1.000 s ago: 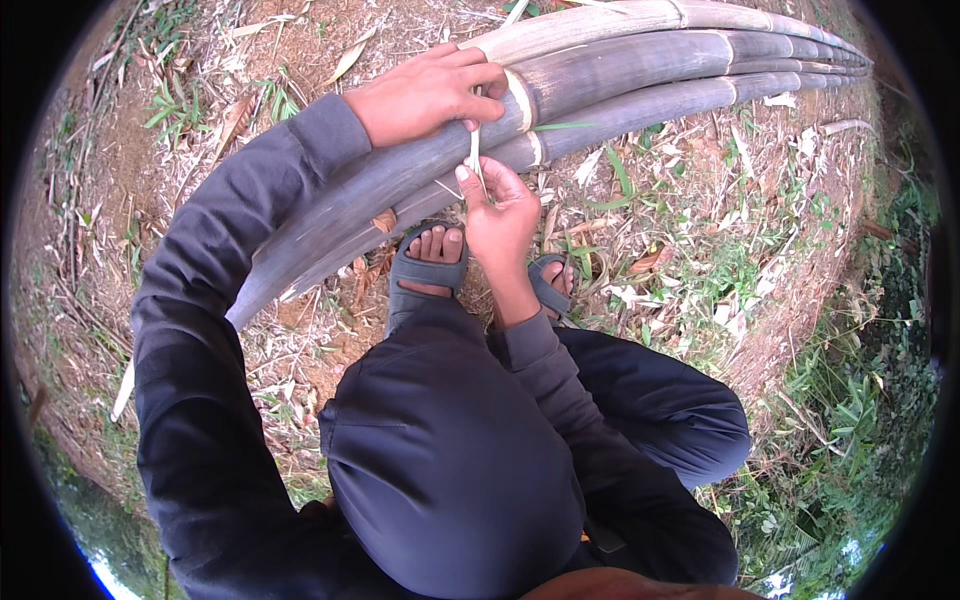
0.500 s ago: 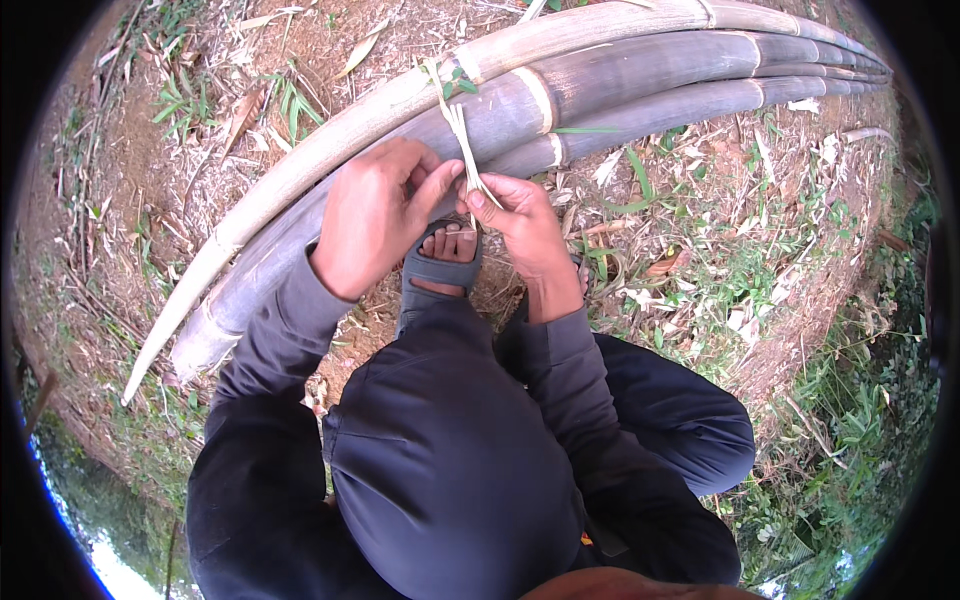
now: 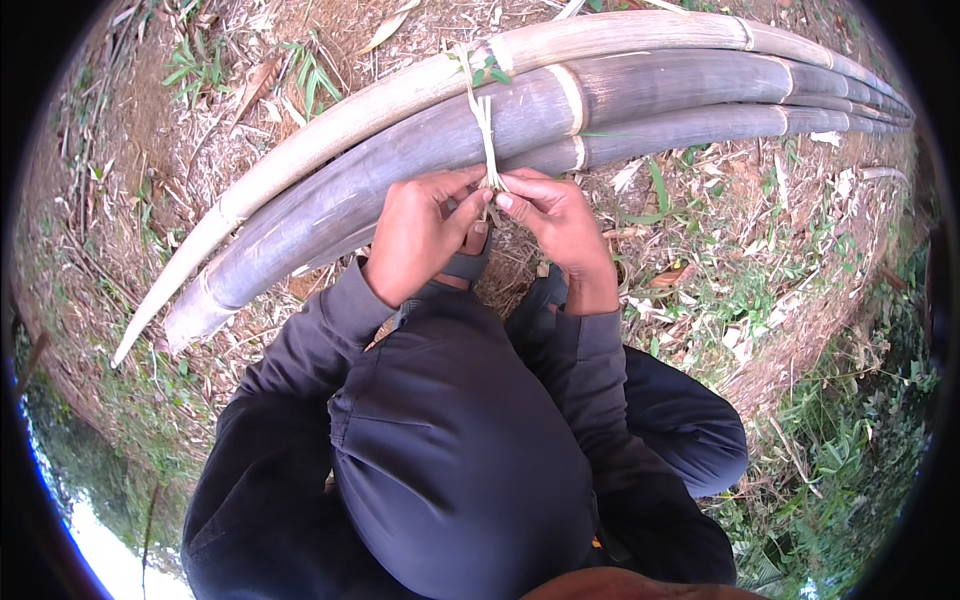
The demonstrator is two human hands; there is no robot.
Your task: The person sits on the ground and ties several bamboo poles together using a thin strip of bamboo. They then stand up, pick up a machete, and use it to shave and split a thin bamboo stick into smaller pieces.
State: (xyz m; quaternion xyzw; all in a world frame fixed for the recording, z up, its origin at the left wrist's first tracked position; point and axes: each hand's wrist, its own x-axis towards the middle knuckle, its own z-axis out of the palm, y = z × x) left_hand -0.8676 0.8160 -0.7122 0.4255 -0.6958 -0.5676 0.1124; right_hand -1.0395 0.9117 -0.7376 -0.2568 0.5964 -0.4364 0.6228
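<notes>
Head view. Both hands meet at the near side of the bamboo bundle, fingertips nearly touching. Left hand [image 3: 420,230]: thumb and fingers pinched together on the lower part of the pale strip [image 3: 487,130]. Right hand [image 3: 565,222]: also clamped on the strip, thumb against fingers, just beside the left. Exact finger contact partly hidden.

Strip runs from the pale pole [image 3: 370,95] on the far side, across the thick dark pole [image 3: 430,135], down to the fingertips; split into several strands over the dark pole. Whether it passes underneath, cannot tell. Small green leaves [image 3: 490,72] beside its far end. Near pole [image 3: 690,128] lies alongside the dark one, partly behind the hands.

Edges: pole ends at lower left, the pale one tapering past the dark one; the other way they bunch at the right rim. Sandal [image 3: 468,265] right below the hands, knees close to both forearms, so room toward the body is tight. Wider room to the right: ground [image 3: 700,250] with dry leaves and grass, then green foliage [image 3: 850,480] at lower right.
</notes>
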